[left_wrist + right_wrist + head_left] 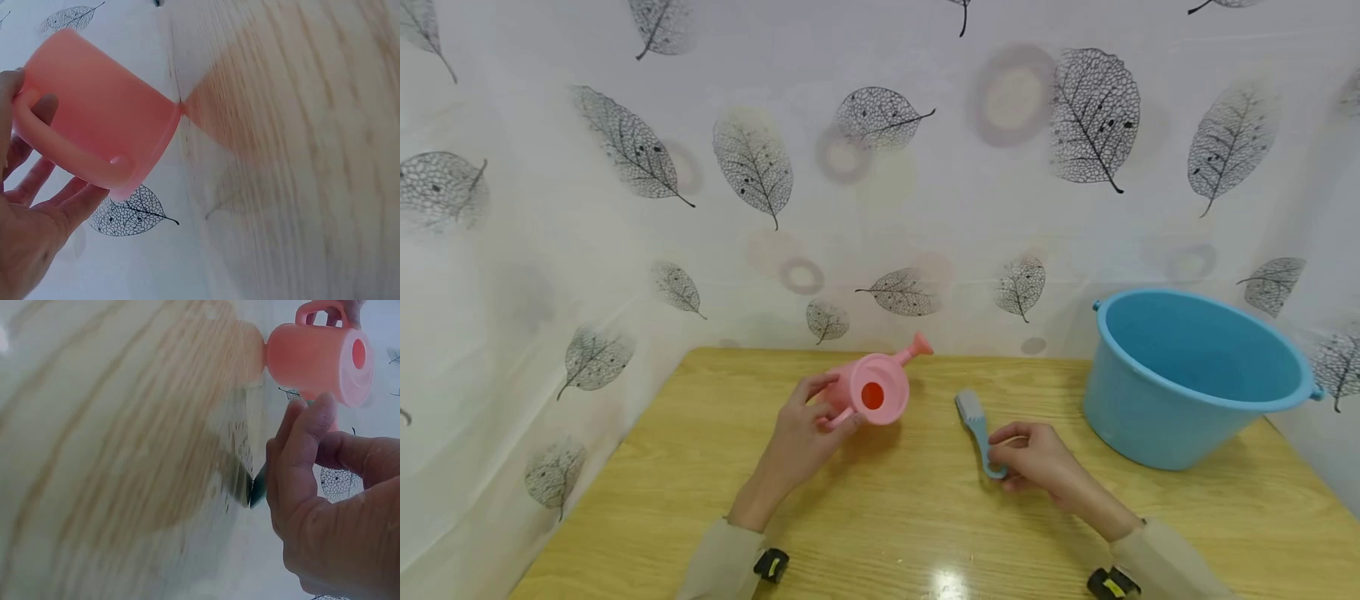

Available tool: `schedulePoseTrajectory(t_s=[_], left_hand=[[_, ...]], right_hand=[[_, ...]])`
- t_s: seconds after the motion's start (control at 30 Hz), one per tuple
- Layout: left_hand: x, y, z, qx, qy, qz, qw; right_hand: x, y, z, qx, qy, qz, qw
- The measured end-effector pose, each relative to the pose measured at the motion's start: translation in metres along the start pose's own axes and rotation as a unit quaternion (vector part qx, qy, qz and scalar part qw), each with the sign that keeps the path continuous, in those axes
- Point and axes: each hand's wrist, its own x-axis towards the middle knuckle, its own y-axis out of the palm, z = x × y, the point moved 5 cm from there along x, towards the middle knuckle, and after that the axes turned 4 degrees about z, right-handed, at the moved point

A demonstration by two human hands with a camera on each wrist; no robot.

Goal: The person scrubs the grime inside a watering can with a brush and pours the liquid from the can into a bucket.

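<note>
My left hand point(805, 437) grips a pink toy watering can point(891, 404) by its handle. The can leans, its round top opening towards me and its spout pointing to the far right. In the left wrist view, the can's lower edge point(170, 128) meets the wooden table. Low over the table, my right hand point(1045, 462) pinches the curved handle end of a small blue brush point(978, 429). The brush's grey bristle head points away from me. Seen from the right wrist, the fingers point(300, 462) hide most of the brush.
A large blue bucket point(1150, 417) stands at the right of the wooden table point(685, 450), just beyond my right hand. A white leaf-print sheet point(925, 217) hangs along the table's back and sides.
</note>
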Motion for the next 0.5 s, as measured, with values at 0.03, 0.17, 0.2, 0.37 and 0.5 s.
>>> schedulePoseTrajectory(t_s=[0.03, 0.17, 0.2, 0.37, 0.5], left_hand=[[0.0, 0.0, 0.0, -0.001, -0.001, 0.001, 1.0], [0.0, -0.001, 0.0, -0.003, -0.005, 0.005, 1.0], [0.0, -0.002, 0.0, -0.005, -0.006, 0.006, 1.0], [-0.002, -0.003, 0.003, -0.019, -0.024, 0.011, 0.9995], [-0.002, -0.005, 0.004, -0.006, -0.024, 0.012, 0.9996]], right_hand=[[-0.001, 0.001, 0.0, -0.008, -0.001, 0.001, 1.0], [-0.004, 0.006, -0.001, -0.027, -0.001, 0.009, 1.0], [-0.006, 0.008, -0.001, -0.029, -0.001, 0.015, 0.999], [-0.011, 0.015, -0.003, -0.032, 0.005, 0.055, 0.998], [-0.013, 0.017, -0.003, -0.042, 0.006, 0.072, 0.997]])
